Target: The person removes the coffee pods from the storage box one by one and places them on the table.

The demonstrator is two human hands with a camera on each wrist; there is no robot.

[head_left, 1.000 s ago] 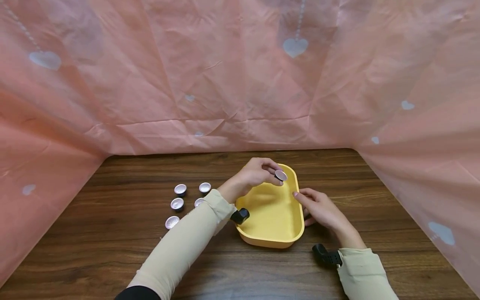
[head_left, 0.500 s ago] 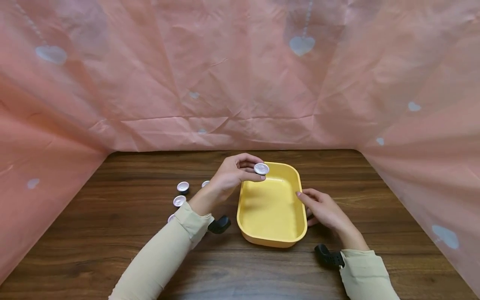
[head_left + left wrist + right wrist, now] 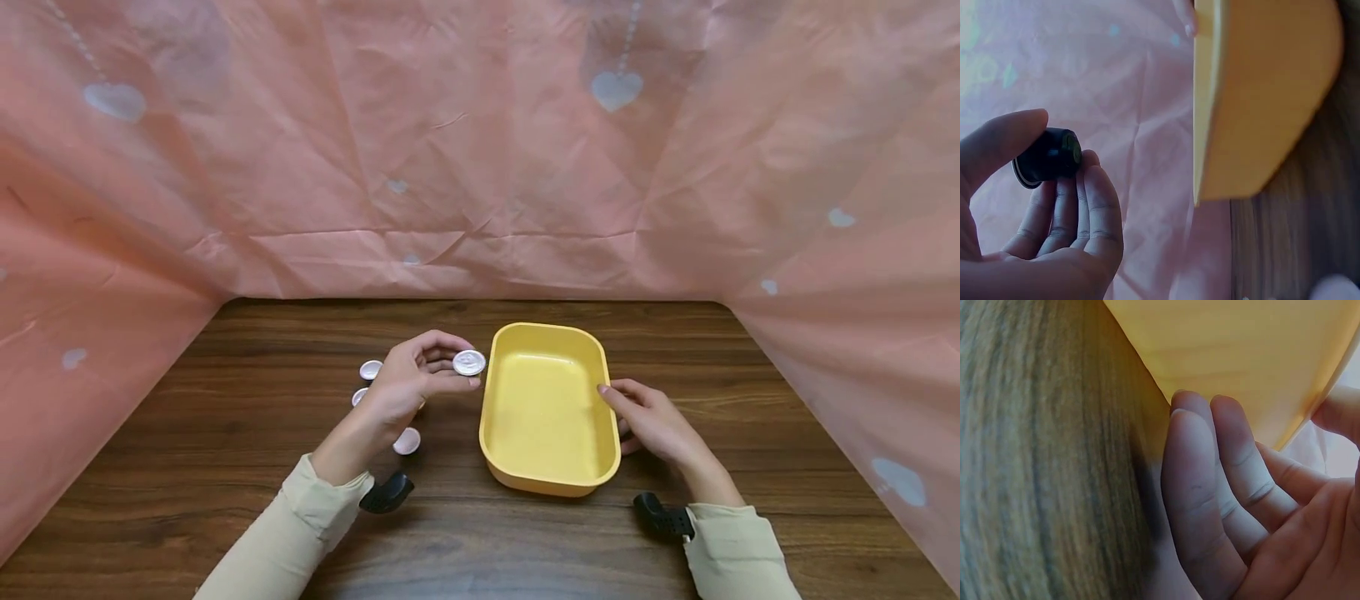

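Wooden table (image 3: 225, 467); hands (image 3: 408, 387) flanking tray (image 3: 558, 475).

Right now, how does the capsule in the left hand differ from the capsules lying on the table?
The held capsule is lifted off the wood, pinched by the left hand; the table capsules rest on the table. The held capsule sits close beside the yellow tray; the table capsules lie farther left, partly hidden behind the hand. All show pale foil tops.
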